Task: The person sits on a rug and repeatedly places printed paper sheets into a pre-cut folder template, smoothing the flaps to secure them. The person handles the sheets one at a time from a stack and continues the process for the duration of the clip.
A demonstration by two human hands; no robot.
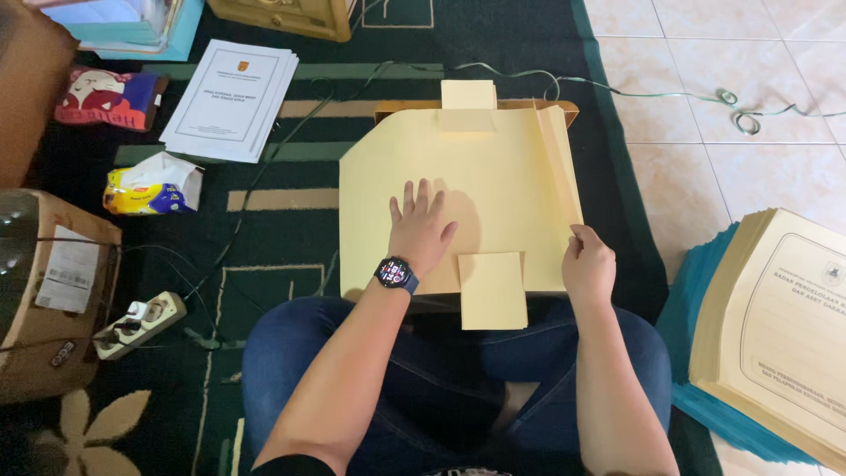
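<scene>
On lap board: folding a cream folder sheet (476, 189).
L hand (421, 231) lies flat, fingers spread, pinning the sheet mid-panel; R hand (589, 263) pinches the side flap (560, 163) at its near end. Best to keep L pressing so the sheet can't slide, and run R along the crease w/ even pressure. Stack of printed covers (780, 326) near, to the right.
</scene>
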